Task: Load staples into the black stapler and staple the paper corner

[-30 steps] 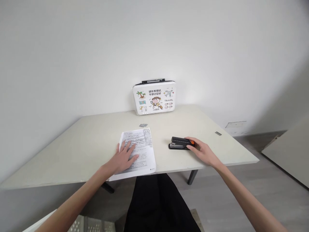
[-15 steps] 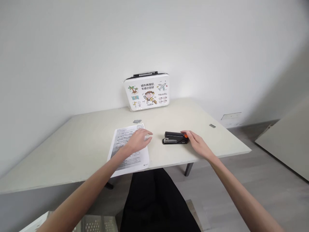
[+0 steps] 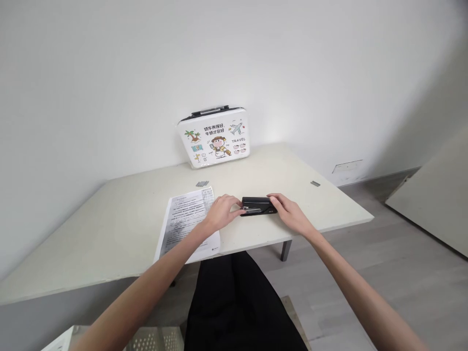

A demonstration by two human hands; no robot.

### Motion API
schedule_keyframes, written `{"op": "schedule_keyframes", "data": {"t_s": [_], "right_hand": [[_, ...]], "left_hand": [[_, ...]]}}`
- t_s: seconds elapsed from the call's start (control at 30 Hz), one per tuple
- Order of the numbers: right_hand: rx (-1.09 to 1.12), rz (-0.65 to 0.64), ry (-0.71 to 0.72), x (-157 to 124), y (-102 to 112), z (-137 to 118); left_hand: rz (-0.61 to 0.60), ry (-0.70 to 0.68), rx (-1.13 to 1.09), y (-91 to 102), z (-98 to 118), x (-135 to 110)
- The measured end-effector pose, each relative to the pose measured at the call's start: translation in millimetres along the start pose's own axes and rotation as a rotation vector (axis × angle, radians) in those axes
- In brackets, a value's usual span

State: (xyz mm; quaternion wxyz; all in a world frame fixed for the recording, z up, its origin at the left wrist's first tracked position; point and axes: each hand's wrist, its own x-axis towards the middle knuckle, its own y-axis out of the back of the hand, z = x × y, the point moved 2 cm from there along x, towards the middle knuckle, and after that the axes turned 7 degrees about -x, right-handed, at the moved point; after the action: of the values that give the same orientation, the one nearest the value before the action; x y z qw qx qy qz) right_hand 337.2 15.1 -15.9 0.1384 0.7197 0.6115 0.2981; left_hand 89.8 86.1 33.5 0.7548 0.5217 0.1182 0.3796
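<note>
A black stapler [image 3: 258, 205] lies on the table near its front edge, its front end pointing left. My right hand [image 3: 288, 212] grips the stapler's rear end, fingers over the top. At the front end, my left hand [image 3: 224, 211] pinches the stapler's tip between thumb and fingers. Printed sheets of paper [image 3: 185, 214] lie just left of the stapler, partly covered by my left hand and forearm.
A white cartoon-printed case [image 3: 215, 139] leans against the wall at the table's back. Grey staple strips [image 3: 202, 184] lie behind the paper, and another strip [image 3: 315, 184] is at the right. The white table [image 3: 91, 229] has its front edge near my legs.
My left hand has moved right, off the paper, to the stapler's front end. My right hand has shifted forward along the stapler, now covering its orange part. The view has turned slightly.
</note>
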Motion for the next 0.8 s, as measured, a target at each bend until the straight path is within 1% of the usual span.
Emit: {"op": "schedule_keyframes", "data": {"t_s": [0.13, 0.2, 0.27, 0.3, 0.37, 0.47, 0.53, 0.6, 0.7, 0.8], "right_hand": [[-0.004, -0.042, 0.004, -2, 2, -2], [-0.004, -0.045, -0.004, -2, 2, -2], [-0.007, -0.046, -0.012, -3, 3, -3], [-0.008, -0.047, -0.014, -3, 3, -3], [-0.008, -0.053, -0.015, -3, 4, -5], [-0.006, -0.059, -0.017, -3, 4, -6], [-0.006, -0.056, -0.02, -3, 4, -5], [-0.007, -0.055, -0.02, -2, 3, -4], [-0.014, -0.058, -0.01, -2, 3, -3], [-0.021, -0.058, 0.004, -2, 3, -4]], "left_hand": [[-0.013, 0.001, 0.008, 16.5, -13, -18], [-0.06, 0.003, -0.001, 25.7, -23, -28], [-0.085, 0.043, 0.013, 34.0, -35, -33], [-0.071, 0.083, 0.036, 37.9, -43, -33], [0.009, 0.186, 0.107, 45.1, -62, -27], [0.133, 0.312, 0.211, 52.2, -93, -9], [0.172, 0.375, 0.262, 52.9, -112, 5], [0.188, 0.425, 0.294, 50.5, -126, 15], [0.196, 0.457, 0.315, 43.3, -135, 23], [0.187, 0.421, 0.312, 36.7, -131, 26]]}}
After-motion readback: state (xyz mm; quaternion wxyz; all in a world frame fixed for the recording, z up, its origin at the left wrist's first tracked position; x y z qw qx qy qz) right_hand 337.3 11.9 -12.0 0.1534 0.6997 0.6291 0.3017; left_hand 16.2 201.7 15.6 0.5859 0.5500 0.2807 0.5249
